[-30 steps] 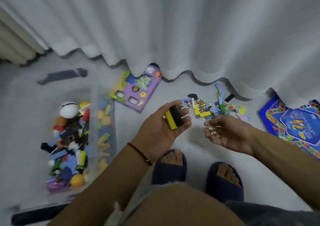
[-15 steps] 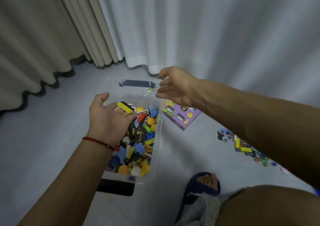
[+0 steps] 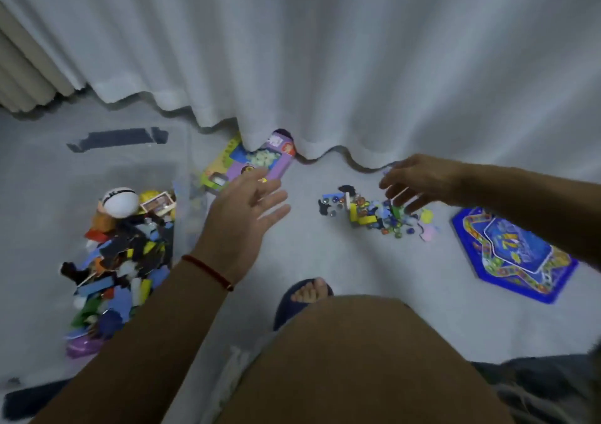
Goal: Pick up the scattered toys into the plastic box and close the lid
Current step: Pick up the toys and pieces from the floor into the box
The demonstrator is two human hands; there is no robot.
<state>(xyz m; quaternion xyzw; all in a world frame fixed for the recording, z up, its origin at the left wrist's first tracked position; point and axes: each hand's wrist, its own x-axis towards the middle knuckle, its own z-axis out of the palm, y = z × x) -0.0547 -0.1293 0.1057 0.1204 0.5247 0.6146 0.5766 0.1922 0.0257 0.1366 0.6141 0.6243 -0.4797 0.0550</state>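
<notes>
Both hands had swung back from over the plastic box (image 3: 182,196) w/ nothing in them: right hand (image 3: 419,179) hovered fingers spread just above the scattered toys (image 3: 374,215), left hand (image 3: 244,209) spread flat between box & pile. Head view: pile lay ahead-right, strung left-to-right, so right hand was nearer. Purple booklet (image 3: 257,163) & blue game board (image 3: 517,254) flanked it; nothing blocked the reach; no lid seen on the box.

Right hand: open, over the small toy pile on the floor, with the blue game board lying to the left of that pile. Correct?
Not quite. The head view shows the blue game board to the right of the small toy pile, not left. The right hand is indeed open over that pile.
</notes>
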